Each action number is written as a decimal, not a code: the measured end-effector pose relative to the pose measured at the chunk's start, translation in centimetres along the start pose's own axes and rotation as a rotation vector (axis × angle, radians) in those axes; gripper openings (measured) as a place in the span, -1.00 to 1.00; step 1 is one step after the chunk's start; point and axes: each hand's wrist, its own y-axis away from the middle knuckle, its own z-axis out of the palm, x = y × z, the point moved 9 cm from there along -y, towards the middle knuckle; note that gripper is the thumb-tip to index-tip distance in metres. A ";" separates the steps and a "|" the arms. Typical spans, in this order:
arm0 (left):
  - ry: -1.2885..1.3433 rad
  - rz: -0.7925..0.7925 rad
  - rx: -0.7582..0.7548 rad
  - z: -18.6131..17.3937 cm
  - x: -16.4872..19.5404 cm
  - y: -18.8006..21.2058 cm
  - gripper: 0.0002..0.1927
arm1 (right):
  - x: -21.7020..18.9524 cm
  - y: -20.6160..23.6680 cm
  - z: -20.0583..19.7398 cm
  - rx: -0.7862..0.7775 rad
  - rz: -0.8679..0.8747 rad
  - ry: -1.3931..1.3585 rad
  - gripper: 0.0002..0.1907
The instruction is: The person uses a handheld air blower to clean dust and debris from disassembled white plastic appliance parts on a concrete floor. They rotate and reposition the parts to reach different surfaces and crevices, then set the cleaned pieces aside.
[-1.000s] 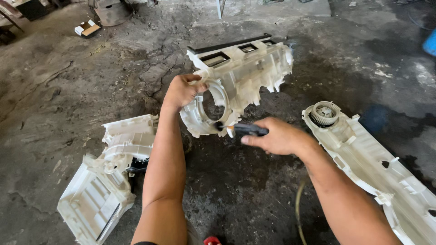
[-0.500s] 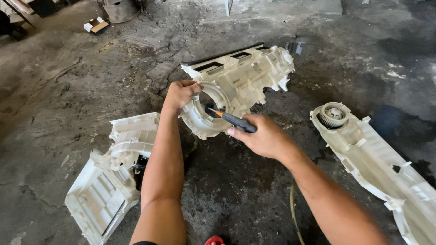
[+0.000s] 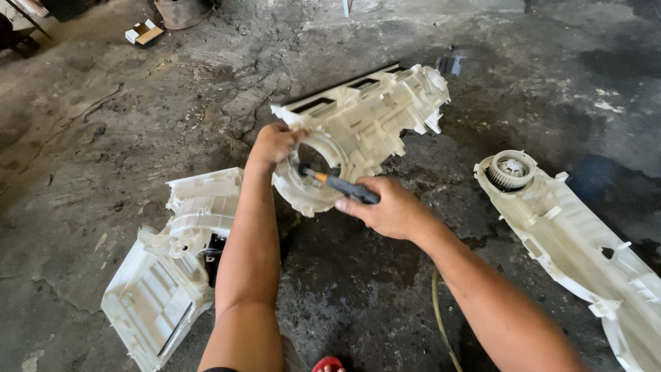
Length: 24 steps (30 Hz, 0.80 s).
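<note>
We are gripping the white housing [image 3: 365,131] rim with our left hand [image 3: 275,143], fingers curled; our right hand [image 3: 389,207] is clenching a screwdriver [image 3: 337,184], tip at the ring opening.

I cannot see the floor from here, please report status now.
Left hand grips housing ring. Right hand holds screwdriver, tip at ring opening. Nothing blocking.

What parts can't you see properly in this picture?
- Head view: the tip of the tool is lost inside the round opening of the white housing.
- The left hand covers the housing's edge it grips.
- The long white piece is cut off by the right edge.
- The red thing is cut off by the bottom edge.
</note>
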 end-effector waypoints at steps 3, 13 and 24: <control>-0.328 -0.029 -0.060 1.2 -2.3 -0.8 -0.19 | 0.9 0.3 1.2 -0.173 0.057 -0.097 -0.55; -1.199 -0.010 -0.740 17.1 -21.0 7.3 -0.37 | 15.5 -0.4 -0.6 -0.230 0.500 0.239 -0.47; -1.387 -0.078 -0.538 23.4 -19.9 13.5 -0.75 | 24.9 2.0 0.8 -0.314 0.765 0.151 -0.51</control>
